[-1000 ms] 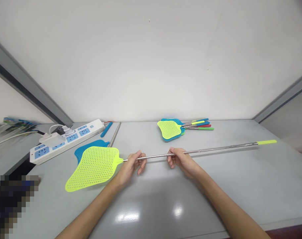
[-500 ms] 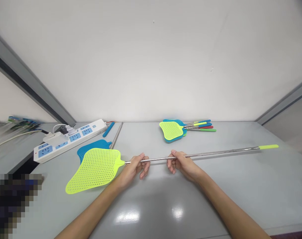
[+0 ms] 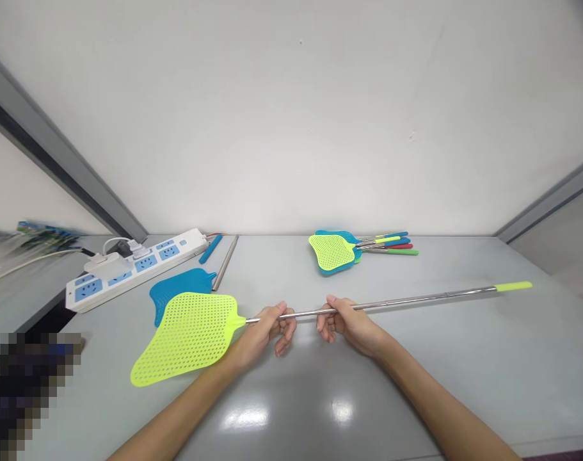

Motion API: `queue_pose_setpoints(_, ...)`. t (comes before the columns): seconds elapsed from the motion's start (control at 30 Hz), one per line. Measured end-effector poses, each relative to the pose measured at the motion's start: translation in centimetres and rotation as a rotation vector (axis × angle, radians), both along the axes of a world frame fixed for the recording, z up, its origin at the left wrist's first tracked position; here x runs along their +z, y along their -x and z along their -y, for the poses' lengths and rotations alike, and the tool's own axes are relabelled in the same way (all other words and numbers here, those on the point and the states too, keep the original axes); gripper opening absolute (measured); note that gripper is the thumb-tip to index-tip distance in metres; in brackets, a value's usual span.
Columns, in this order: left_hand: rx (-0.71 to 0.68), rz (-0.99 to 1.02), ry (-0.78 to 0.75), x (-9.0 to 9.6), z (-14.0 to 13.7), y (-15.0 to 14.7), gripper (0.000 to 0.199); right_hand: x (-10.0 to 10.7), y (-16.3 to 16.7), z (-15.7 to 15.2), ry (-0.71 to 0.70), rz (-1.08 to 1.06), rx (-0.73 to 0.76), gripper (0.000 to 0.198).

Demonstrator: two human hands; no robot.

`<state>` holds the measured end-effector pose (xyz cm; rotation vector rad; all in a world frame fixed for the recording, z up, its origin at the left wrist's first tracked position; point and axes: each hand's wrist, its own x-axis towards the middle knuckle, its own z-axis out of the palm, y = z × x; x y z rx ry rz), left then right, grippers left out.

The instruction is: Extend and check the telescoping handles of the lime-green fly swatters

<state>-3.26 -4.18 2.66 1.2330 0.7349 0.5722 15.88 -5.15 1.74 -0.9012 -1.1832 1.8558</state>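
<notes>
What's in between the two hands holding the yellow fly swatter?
Only a short bare stretch of the swatter's metal rod runs between the left hand and the right hand, with grey table underneath. The head view shows this.

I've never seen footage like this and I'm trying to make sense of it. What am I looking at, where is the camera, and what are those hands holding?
There is no machine here: a person wears a camera on the head, looking forward and down at their own bare hands over a grey table. The left hand and right hand both grip the thin metal rod of a yellow-green fly swatter, which is drawn out long, its matching handle tip off to the right. Behind its mesh head lies a blue swatter. Farther back lies a small pile of swatters with coloured handles. At the left lies a white power strip with plugs in it. The blurred square at lower left hides something.
</notes>
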Motion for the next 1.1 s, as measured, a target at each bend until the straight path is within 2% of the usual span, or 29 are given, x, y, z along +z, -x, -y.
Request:
queue_pose_setpoints(0.73,-0.035,-0.080,-0.021,0.61,0.56,-0.43,0.049,0.12,0.47,0.36,0.006,0.015,0.043,0.049)
queue_pose_setpoints(1.1,-0.061,-0.015,0.032,0.91,0.72,-0.63,0.045,-0.26,0.77,0.49,0.027,-0.015,0.062,0.048)
